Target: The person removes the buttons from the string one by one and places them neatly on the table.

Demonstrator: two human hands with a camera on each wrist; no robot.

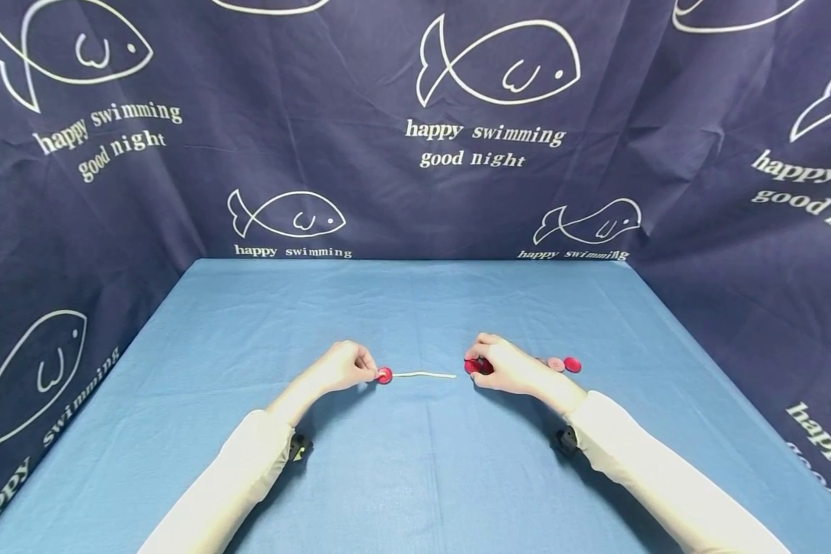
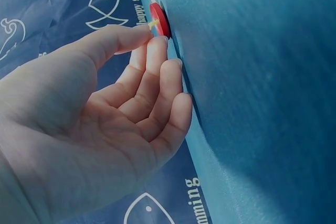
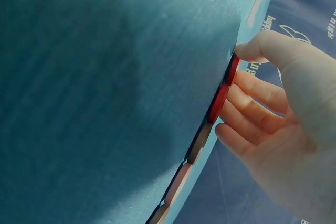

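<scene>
My left hand point(image 1: 338, 365) pinches the short end of a pale cord point(image 1: 422, 375) between thumb and forefinger. That cord passes through a red button point(image 1: 385, 375) just beyond the fingertips, and its free length lies rightward on the table. In the left wrist view, the button point(image 2: 159, 20) leans close to the cloth, with the yellowish cord end at the thumb tip. Across from it, my right hand point(image 1: 505, 365) holds a red button point(image 1: 472, 366) at its edge with thumb and forefinger. A second red button point(image 3: 218, 103) lies beside that one under the curved fingers.
Right of my right hand, a pink button point(image 1: 556, 364) and a red button point(image 1: 572, 365) lie in the row, with a brownish button point(image 3: 200, 143) nearer the hand. Blue cloth point(image 1: 415, 308) covers the table. Dark curtains point(image 1: 388, 115) with fish drawings stand around its back and sides.
</scene>
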